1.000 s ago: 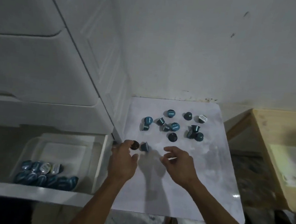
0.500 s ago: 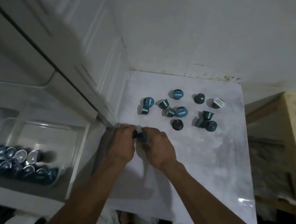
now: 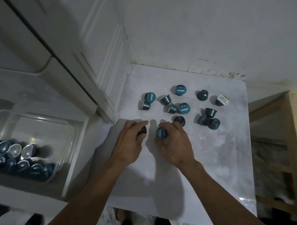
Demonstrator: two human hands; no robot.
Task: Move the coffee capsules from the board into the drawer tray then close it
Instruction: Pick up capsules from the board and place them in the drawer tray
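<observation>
Each hand grips one coffee capsule just above the white board: left hand a dark capsule, right hand a teal capsule. More capsules lie just beyond them. Left of the hands, the open drawer's clear tray awaits, part-filled.

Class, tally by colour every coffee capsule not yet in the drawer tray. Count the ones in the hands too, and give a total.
Blue capsules: 11, including the held blue capsule in the right hand
Black capsules: 2, including the held black capsule in the left hand
White-lidded capsule: 1
Total: 14
</observation>
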